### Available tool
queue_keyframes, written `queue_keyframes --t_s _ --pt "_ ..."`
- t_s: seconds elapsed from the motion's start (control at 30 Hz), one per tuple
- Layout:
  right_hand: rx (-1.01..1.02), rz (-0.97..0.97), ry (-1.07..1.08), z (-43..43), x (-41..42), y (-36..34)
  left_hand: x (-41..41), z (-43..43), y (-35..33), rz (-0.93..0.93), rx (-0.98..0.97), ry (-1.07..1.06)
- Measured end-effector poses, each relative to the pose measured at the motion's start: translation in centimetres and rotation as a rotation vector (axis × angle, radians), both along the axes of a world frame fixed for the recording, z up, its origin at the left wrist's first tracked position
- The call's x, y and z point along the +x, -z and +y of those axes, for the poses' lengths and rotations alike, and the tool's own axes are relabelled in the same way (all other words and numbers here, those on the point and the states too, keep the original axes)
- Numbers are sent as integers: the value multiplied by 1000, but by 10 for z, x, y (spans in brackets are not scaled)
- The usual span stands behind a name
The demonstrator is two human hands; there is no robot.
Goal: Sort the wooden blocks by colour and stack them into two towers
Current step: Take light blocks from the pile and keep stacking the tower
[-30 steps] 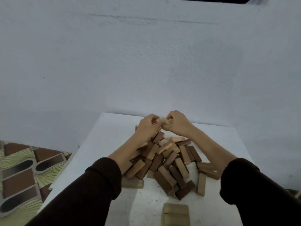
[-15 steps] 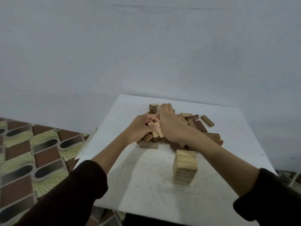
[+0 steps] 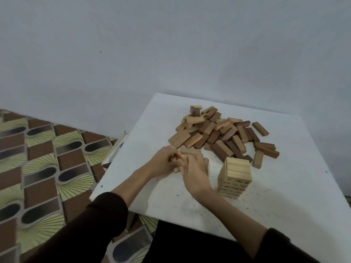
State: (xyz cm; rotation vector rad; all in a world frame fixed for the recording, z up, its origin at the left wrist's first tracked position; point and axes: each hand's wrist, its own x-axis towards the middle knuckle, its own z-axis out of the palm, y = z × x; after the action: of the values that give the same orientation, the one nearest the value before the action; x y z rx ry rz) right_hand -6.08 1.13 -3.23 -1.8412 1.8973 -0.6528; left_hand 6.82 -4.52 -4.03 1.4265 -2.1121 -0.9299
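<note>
A heap of light and dark wooden blocks (image 3: 218, 133) lies at the back of the white table (image 3: 284, 186). A tower of light blocks (image 3: 235, 176) stands in front of the heap, right of my hands. My left hand (image 3: 164, 161) and my right hand (image 3: 195, 168) meet left of the tower, low over the table. Together they hold a few light blocks (image 3: 179, 168), which stick out between the fingers. One more light block (image 3: 190, 152) lies just behind my hands. No dark tower is in view.
The table stands against a pale wall. A patterned tile floor (image 3: 47, 158) lies to the left, below the table's left edge. Loose blocks (image 3: 266, 149) are scattered at the right of the heap.
Both hands have pulled back from the heap toward me with light blocks in them. They now sit left of the tower. The camera has swung left and down.
</note>
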Motion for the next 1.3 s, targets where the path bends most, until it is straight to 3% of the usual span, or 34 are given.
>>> queue_keyframes --t_s 0.07,0.17,0.33,0.53,0.73,1.3 --pt "80 -40 68 -8 -1 1 0 -1 9 15 -71 -57" --pt "17 -114 74 -15 -3 5 1 1 23 74 -137 -169" --pt "39 -259 205 -21 -2 20 7 13 18 166 -26 -185" --pt "71 -270 -41 -13 -7 9 11 16 19 78 -4 17" --pt "150 -276 -116 -5 -13 11 10 18 24 210 -49 -10" --pt "160 -322 -141 -6 -16 17 16 16 22 262 41 46"
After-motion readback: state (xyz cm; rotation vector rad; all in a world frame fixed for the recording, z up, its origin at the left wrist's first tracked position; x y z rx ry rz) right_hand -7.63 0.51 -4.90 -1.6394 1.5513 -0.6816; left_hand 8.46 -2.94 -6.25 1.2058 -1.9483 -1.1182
